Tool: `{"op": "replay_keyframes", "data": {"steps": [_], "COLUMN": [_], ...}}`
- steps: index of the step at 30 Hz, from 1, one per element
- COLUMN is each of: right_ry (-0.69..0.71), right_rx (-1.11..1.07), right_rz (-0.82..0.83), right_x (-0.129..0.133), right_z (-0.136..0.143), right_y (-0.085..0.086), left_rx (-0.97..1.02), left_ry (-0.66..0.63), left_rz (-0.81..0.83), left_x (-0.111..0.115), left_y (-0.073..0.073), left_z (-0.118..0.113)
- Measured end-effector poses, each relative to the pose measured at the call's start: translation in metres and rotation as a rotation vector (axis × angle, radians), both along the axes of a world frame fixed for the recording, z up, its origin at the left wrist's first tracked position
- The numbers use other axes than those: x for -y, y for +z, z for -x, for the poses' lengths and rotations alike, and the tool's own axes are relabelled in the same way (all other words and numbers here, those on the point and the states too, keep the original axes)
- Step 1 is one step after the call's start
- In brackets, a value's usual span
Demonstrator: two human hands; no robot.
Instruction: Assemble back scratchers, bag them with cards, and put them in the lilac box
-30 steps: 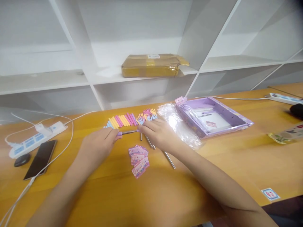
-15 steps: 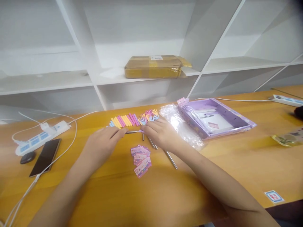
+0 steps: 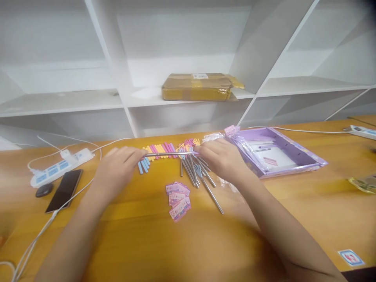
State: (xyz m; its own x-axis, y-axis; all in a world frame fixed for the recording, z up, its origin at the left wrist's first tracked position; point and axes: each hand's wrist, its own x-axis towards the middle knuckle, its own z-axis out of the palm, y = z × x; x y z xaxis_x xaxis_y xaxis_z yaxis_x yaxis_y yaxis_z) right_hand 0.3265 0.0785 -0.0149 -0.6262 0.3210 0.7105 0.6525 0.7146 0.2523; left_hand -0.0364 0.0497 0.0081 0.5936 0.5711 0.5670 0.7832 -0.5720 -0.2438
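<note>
A thin metal rod (image 3: 169, 154) is stretched level between my hands. Its left end is pinched in my left hand (image 3: 119, 166). My right hand (image 3: 221, 158) is closed around its right end, where a bit of purple shows. Behind the rod lies a row of yellow, pink, purple and blue sticks (image 3: 160, 149). Several small hand-shaped pieces on metal rods (image 3: 190, 170) fan out beside and below my right hand, one with a light blue hand (image 3: 198, 170). Pink and purple cards (image 3: 178, 199) lie overlapping in front of them.
A purple open box (image 3: 302, 162) with clear plastic bags stands at the right. On the left are a power strip (image 3: 61, 168), a black phone (image 3: 64, 191), a black mouse-like object (image 3: 44, 190) and white cables. A taped carton (image 3: 199, 87) rests on the shelf behind.
My hands have moved apart, and more of the rod shows between them. More of the metal rods and the blue sticks are now uncovered. The view has shifted slightly.
</note>
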Motion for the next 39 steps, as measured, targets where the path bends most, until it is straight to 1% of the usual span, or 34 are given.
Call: {"op": "replay_keyframes", "data": {"steps": [4, 7, 10, 13, 15, 17, 20, 22, 24, 26, 28, 31, 35, 39], "right_ry": [-0.05, -0.108, -0.181, -0.281, -0.33, -0.359, -0.402, -0.381, -0.372, -0.412, -0.454, -0.452, -0.382, -0.405], "right_rx": [-0.017, -0.025, -0.064, -0.16, -0.236, -0.289, -0.356, -0.375, -0.374, -0.377, -0.381, -0.378, -0.317, -0.32], "right_rz": [-0.01, -0.063, -0.132, -0.178, -0.231, -0.27, -0.304, -0.34, -0.338, -0.284, -0.228, -0.191, -0.015, 0.114], "right_x": [-0.004, -0.008, -0.015, -0.024, -0.031, -0.039, -0.051, -0.059, -0.066, -0.071, -0.074, -0.075, -0.074, -0.071], "right_z": [-0.02, -0.041, -0.07, -0.106, -0.13, -0.151, -0.176, -0.187, -0.193, -0.195, -0.195, -0.188, -0.172, -0.161], "right_y": [0.012, 0.018, 0.022, 0.024, 0.021, 0.016, 0.002, -0.008, -0.016, -0.021, -0.024, -0.027, -0.025, -0.017], "left_rx": [0.046, 0.043, 0.082, 0.152, 0.173, 0.184, 0.191, 0.189, 0.184, 0.18, 0.168, 0.141, 0.103, 0.047], "left_ry": [0.082, 0.146, 0.231, 0.29, 0.298, 0.308, 0.351, 0.372, 0.377, 0.375, 0.376, 0.391, 0.411, 0.449], "left_rz": [-0.028, -0.05, -0.128, -0.209, -0.245, -0.267, -0.232, -0.193, -0.183, -0.204, -0.221, -0.194, -0.105, -0.027], "left_x": [-0.009, -0.015, -0.018, -0.023, -0.027, -0.031, -0.033, -0.032, -0.03, -0.028, -0.027, -0.029, -0.038, -0.041], "left_y": [0.009, 0.014, 0.02, 0.022, 0.022, 0.02, 0.018, 0.017, 0.018, 0.019, 0.018, 0.013, 0.005, 0.005], "left_z": [0.023, 0.043, 0.069, 0.097, 0.112, 0.123, 0.131, 0.134, 0.135, 0.137, 0.138, 0.138, 0.134, 0.124]}}
